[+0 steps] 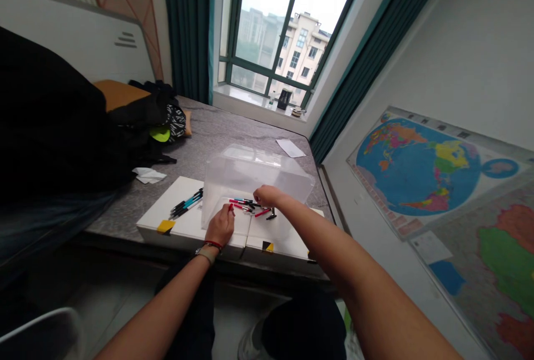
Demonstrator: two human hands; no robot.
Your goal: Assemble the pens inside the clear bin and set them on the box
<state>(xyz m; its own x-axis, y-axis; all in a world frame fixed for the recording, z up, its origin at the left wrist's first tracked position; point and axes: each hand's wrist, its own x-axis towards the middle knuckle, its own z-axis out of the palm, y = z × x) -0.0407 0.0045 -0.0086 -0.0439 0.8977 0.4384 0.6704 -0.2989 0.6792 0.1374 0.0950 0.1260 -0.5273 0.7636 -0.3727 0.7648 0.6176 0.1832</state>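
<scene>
A clear plastic box lies on white boxes, with loose red, blue and black pens at its front. My left hand is at the box's near left side, its fingers closed on a small red piece, apparently the end of a red pen. Over the right part of the loose pens is my right hand, fingers curled together; what they grip, if anything, is hidden. To the left, a group of blue and black pens lies side by side on the white surface.
Yellow-and-black tape marks the white boxes' front edge. Behind are a grey stone-patterned tabletop, a white sheet and a crumpled tissue. Dark clothes are heaped at left. A wall with a world map bounds the right.
</scene>
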